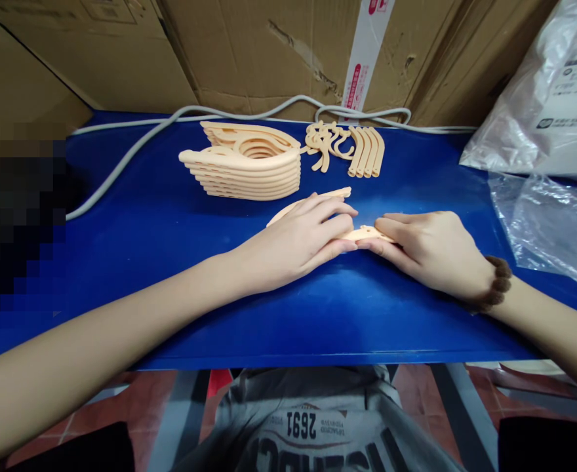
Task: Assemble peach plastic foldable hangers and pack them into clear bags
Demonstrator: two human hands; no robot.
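Note:
My left hand [313, 233] is closed around a beige plastic hanger part [338, 194], its palm covering much of it. Thumb and fingers of my right hand [423, 246] pinch the near end of the same piece, where a small stub and a hole show. Both hands are just above the blue tabletop, fingertips almost meeting. Behind my left hand lies a neat stack of beige hanger bodies [249, 174]. To its right are a tangle of beige hooks [328, 141] and several short curved hanger arms [367, 152] in a row.
A grey cable [145, 147] runs along the back of the blue table [288, 328]. Cardboard boxes [269, 59] wall off the rear. At right stand a white plastic bag [529, 111] and clear plastic film [554, 229]. A dark, pixelated area covers the left edge.

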